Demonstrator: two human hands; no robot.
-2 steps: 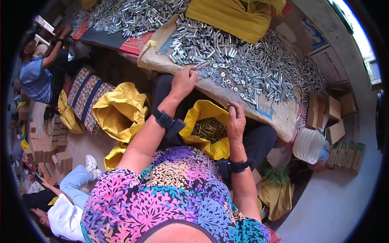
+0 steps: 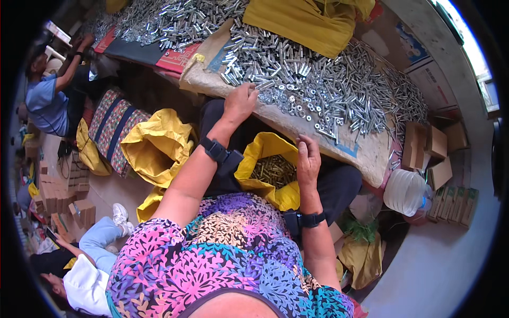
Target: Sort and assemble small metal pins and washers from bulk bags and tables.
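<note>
My left hand (image 2: 239, 104) is at the front edge of the table (image 2: 204, 79), its fingers curled in beside the pile. What they hold, if anything, is hidden. Silvery metal bolts and sleeves (image 2: 297, 63) lie heaped there, with small washers (image 2: 301, 107) scattered near the edge. My right hand (image 2: 308, 163) hovers lower, over the right rim of an open yellow sack (image 2: 249, 167). Its fingers point up, slightly bent, with no object visible in them. Inside that sack, between my knees, are many brassy metal pieces (image 2: 274, 170).
Another open yellow sack (image 2: 139, 146) stands to the left, by a checked bag (image 2: 111, 119). Yellow cloth (image 2: 302, 24) covers part of the heap. Small cartons (image 2: 413, 146) and a clear plastic jug (image 2: 401, 191) are at the right. Two other people sit at the left.
My left hand has shifted very slightly up toward the heap. My right hand stays almost in place.
</note>
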